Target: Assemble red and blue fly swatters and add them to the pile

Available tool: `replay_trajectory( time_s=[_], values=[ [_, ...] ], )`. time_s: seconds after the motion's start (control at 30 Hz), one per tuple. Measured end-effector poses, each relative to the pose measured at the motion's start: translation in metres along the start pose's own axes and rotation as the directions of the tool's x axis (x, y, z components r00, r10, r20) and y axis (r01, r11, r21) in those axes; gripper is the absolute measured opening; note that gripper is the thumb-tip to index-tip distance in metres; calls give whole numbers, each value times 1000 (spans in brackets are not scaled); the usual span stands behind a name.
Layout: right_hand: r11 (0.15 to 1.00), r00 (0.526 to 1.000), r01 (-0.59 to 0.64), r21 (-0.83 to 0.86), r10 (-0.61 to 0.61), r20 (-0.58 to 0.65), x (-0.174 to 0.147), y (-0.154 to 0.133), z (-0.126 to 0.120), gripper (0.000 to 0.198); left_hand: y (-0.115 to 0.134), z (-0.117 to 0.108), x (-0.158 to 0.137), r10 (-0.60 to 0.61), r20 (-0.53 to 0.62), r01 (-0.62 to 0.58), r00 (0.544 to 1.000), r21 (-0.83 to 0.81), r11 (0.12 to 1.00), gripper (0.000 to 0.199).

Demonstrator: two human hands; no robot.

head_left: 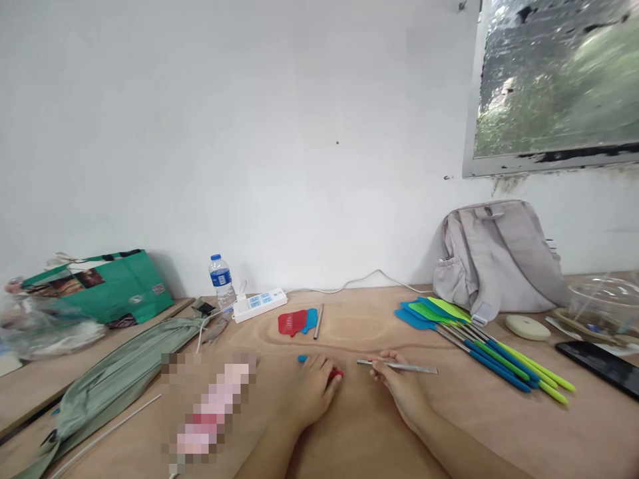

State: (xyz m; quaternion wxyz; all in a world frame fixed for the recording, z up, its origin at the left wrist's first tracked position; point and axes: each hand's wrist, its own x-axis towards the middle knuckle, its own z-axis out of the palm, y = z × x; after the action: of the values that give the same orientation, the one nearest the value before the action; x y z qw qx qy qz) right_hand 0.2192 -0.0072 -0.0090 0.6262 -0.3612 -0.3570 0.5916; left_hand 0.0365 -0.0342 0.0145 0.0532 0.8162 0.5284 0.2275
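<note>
My left hand (317, 386) rests low over the table with its fingers closed around a red handle (338, 374), most of which is hidden by the fingers. The end of a blue handle (302, 358) pokes out on the far side of that hand. My right hand (392, 379) pinches a thin silver metal rod (419, 368), which lies roughly level and points left and right. Beyond both hands, a red fly swatter head (292, 322) partly covers a blue swatter head (310, 322). Another metal rod (318, 320) lies beside them.
Several fly swatters with blue, green and yellow handles (499, 362) are piled at right. Behind them stands a grey backpack (499, 259); a phone (599, 366) is farther right. At left are a power strip (260, 304), a water bottle (220, 279) and a green bag (124, 289).
</note>
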Motion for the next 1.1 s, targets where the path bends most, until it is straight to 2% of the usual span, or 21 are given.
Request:
replay_trajectory(
  time_s=[0.13, 0.2, 0.3, 0.4, 0.57, 0.7, 0.77, 0.97, 1.1],
  values=[
    [989, 971, -116, 97, 92, 223, -6, -4, -1, 21, 10, 6, -1, -5, 27, 8, 1000, -94, 996, 25],
    [981, 951, -148, 127, 106, 289, -7, -6, -2, 21, 13, 8, -1, -16, 39, 20, 999, -88, 996, 25],
    [980, 946, -147, 132, 100, 308, -4, -6, -5, 29, 15, 9, -1, -30, 31, 32, 999, -57, 998, 27],
    [990, 949, -122, 69, 96, 300, 0, -6, -9, 36, 16, 8, 1, 7, 11, -6, 1000, -81, 997, 27],
    [988, 936, -152, -21, 151, 318, 0, -11, -9, 21, 17, 3, 2, 92, -52, -99, 994, -144, 985, 26],
    [973, 886, -223, -57, 226, 405, -5, -12, -4, 19, 24, 5, 1, 133, -178, -170, 975, -210, 963, 18],
    [977, 880, -205, -63, 212, 426, -8, -9, 0, 21, 30, 8, 0, 142, -222, -202, 965, -273, 941, 16],
    [995, 942, -99, 33, 83, 324, -24, 4, 9, 17, 49, 12, -5, 172, -260, -261, 950, -362, 895, 12],
    [997, 966, 68, 39, -75, 246, -40, 5, 12, 18, 58, 11, -10, 207, -270, -306, 940, -410, 859, 9]
  ],
)
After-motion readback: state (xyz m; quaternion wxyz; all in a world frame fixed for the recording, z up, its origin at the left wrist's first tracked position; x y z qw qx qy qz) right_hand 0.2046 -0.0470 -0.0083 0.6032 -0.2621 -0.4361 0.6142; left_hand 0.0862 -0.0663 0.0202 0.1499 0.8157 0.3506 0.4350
